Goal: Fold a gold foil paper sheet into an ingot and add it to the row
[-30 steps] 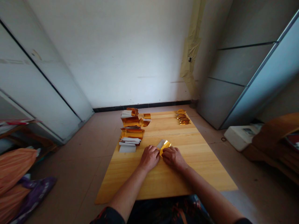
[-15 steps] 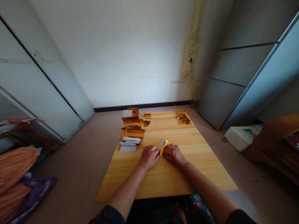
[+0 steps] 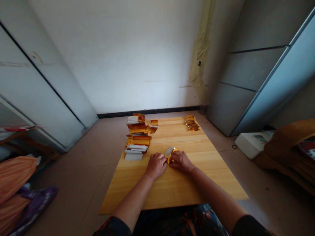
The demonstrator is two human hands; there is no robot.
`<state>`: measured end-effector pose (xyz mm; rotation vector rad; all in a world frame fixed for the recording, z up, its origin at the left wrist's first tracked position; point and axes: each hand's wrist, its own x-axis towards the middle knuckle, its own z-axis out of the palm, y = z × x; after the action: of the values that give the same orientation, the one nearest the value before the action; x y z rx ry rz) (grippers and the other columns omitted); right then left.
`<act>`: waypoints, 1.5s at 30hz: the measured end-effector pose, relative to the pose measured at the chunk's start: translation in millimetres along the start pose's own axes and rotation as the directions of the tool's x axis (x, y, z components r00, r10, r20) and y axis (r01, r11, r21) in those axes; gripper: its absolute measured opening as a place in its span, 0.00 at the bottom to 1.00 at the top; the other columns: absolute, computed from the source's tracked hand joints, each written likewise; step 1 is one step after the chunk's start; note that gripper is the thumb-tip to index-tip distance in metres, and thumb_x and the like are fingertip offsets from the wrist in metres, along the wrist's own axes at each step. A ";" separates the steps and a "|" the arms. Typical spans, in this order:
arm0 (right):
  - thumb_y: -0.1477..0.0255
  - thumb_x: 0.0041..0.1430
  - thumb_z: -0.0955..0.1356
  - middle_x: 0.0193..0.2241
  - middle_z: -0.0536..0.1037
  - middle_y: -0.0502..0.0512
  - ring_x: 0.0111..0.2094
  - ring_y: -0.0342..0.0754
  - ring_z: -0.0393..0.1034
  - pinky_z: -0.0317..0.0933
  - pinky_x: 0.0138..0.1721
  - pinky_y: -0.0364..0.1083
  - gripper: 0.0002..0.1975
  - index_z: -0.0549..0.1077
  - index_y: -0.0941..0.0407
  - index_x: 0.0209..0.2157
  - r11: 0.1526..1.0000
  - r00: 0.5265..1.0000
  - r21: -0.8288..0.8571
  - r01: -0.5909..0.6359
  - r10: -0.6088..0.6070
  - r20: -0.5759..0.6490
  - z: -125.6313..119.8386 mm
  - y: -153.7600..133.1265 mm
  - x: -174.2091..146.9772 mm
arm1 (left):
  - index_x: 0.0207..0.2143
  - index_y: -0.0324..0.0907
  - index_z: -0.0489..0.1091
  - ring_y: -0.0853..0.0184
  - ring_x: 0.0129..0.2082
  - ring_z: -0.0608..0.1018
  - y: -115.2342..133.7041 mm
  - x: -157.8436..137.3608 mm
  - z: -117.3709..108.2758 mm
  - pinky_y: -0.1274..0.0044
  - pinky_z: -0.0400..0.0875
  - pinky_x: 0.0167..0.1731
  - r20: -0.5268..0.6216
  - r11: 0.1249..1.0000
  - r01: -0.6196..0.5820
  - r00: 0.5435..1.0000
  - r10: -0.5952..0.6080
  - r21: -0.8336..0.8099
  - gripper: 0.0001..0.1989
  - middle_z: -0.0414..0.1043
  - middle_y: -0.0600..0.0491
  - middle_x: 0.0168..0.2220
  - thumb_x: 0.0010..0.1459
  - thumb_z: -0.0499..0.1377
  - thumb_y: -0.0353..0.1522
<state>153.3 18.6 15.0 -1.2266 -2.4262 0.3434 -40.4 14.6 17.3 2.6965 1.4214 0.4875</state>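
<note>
The small gold foil paper sheet with a white back (image 3: 170, 152) lies on the pale wooden table (image 3: 197, 183), pinched between the left hand (image 3: 156, 165) and the right hand (image 3: 180, 161), both closed on its near edge. It looks light, thin and easily creased, best held at edges. A stack of gold and white papers (image 3: 136, 137) stands just left
</note>
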 end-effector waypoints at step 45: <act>0.71 0.58 0.65 0.29 0.75 0.51 0.33 0.44 0.65 0.53 0.37 0.42 0.08 0.72 0.56 0.27 0.996 0.989 0.061 -0.060 0.067 -0.129 14.6 7.1 6.2 | 0.42 0.46 0.70 0.63 0.43 0.70 -2.5 -15.0 -5.1 0.69 0.59 0.43 -0.055 0.993 -0.116 0.992 0.116 0.012 0.10 0.72 0.51 0.41 0.56 0.55 0.30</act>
<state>148.4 27.2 0.8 -1.2626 -2.2548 0.3372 -51.8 3.3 17.9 2.8054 1.2870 0.5686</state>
